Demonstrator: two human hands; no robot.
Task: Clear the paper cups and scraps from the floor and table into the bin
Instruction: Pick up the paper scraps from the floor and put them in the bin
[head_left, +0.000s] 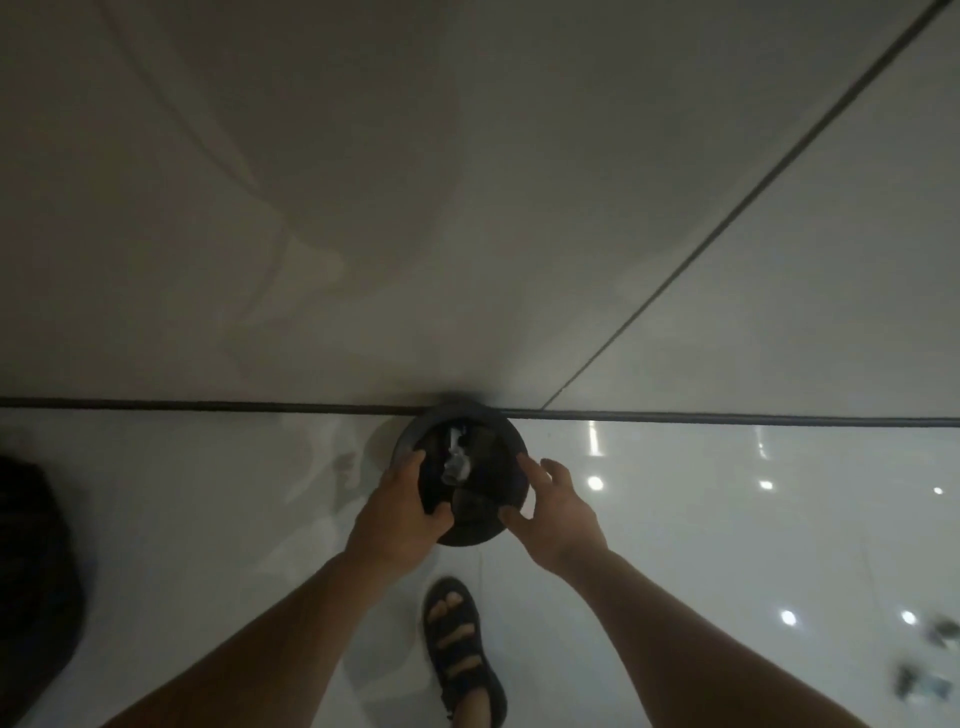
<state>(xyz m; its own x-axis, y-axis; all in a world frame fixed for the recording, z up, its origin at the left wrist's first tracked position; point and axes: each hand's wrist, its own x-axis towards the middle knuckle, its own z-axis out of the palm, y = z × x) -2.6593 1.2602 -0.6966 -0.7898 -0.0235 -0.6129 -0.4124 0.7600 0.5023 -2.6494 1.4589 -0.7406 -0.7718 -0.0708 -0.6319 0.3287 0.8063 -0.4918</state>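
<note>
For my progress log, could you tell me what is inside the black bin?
A pale crumpled scrap shows inside the bin; anything deeper or under the left hand is hidden.

No lettering, label, brand or number can be read anywhere, neither on the dark bin (511, 441) nor on the sandal (462, 654).

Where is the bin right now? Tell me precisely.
In the head view the bin is low and centre, against the dark strip at the wall's foot, between the left hand, which grips its rim, and the right hand.
</note>
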